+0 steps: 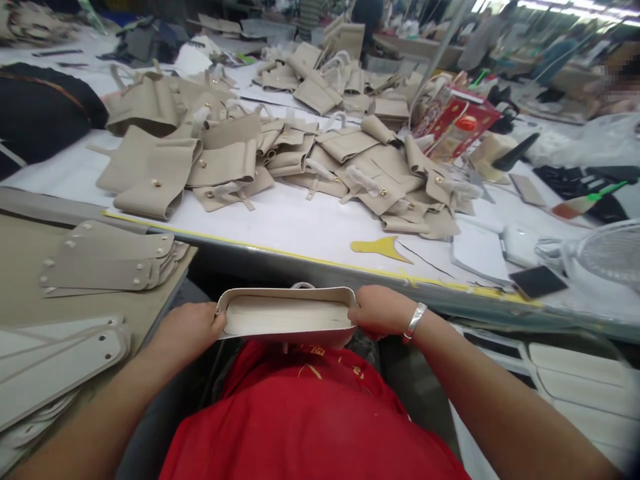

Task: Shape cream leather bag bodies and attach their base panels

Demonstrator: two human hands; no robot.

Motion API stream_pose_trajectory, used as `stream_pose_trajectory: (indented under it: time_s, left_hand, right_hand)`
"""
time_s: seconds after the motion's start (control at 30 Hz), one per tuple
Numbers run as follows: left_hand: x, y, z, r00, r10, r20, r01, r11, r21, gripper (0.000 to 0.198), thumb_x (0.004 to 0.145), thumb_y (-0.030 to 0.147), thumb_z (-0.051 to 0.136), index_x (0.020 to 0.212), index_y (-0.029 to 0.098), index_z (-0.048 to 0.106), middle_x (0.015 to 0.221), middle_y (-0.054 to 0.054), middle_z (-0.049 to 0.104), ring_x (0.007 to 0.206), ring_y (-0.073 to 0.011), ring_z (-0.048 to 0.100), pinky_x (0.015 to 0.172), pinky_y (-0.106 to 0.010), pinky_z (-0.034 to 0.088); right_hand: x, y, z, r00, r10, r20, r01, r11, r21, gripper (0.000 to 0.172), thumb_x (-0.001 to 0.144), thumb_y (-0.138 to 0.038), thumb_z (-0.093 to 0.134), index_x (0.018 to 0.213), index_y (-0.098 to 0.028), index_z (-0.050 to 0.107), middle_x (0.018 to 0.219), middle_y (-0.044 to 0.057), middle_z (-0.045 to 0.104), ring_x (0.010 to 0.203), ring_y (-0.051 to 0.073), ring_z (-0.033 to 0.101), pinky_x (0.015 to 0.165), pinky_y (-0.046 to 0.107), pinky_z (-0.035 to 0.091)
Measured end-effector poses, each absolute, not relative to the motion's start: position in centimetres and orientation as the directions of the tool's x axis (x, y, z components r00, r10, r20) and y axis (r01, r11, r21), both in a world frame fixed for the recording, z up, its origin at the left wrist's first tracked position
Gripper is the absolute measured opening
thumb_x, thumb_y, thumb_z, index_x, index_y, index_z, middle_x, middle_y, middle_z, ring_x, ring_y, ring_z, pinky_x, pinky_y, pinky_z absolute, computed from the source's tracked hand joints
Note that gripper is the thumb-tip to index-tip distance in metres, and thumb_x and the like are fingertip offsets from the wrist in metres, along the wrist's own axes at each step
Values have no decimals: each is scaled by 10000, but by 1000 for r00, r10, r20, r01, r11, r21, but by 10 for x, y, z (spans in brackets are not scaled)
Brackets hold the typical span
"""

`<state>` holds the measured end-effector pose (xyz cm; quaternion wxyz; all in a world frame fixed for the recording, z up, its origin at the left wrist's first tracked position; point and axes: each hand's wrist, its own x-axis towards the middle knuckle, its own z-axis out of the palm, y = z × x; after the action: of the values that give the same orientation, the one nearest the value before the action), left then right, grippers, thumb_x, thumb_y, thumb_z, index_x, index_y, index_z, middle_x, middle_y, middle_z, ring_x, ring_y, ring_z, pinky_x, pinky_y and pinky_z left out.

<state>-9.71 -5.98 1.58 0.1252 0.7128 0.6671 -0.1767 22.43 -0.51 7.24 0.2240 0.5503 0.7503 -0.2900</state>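
Left hand (193, 328) and right hand (380, 310) gripping ends of open beige bag (286, 315), beige pieces (280, 157) heaped mid-worktop (300, 223), yellow cutout (381, 248) near its front edge

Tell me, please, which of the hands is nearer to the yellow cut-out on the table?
Right. The right hand grips one end of the bag, just below the yellow cut-out; the left hand holds the other end, farther left.
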Motion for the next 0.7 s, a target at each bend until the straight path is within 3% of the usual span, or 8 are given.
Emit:
stream_pose_trajectory:
  time_s: [0.17,0.33,0.53,0.6,0.7]
  left_hand:
    - [-95,-50,12,-13,888,-459,999,-13,-52,425,840,322,278,785,124,651,837,-164,675,805,-276,639,696,-350,458]
    - [-96,-44,9,-10,903,-429,1000,3,-16,418,844,286,285,778,111,659,844,-168,674,812,-262,639,711,-337,461]
    - [-100,-42,8,37,896,-442,995,9,100,415,857,270,291,727,104,649,779,-152,667,774,-231,637,688,-294,460]
    - [-101,-44,7,44,883,-468,982,49,185,458,880,319,263,697,120,632,687,-114,655,664,-193,633,616,-258,460]
    - [-108,-49,3,27,845,-534,866,247,435,542,875,487,251,701,116,605,625,-92,632,561,-171,612,505,-230,449]
  right_hand:
    - [224,-29,54,-271,804,-529,943,332,22,325,797,-203,382,669,-100,663,665,168,654,660,252,639,578,306,436]
    - [223,-44,30,-208,836,-508,958,279,66,365,869,-245,316,760,-136,648,722,158,659,688,286,649,569,352,444]
    - [220,-50,26,-179,845,-504,960,262,99,299,872,-241,340,858,-129,616,765,150,646,708,281,644,547,319,408]
    - [222,-54,23,-206,848,-488,959,273,71,318,884,-259,321,872,-133,612,784,140,646,707,273,639,539,310,387]
    - [226,-58,18,-235,860,-453,967,255,-18,390,905,-344,287,858,-133,611,778,123,643,689,246,627,540,297,368]
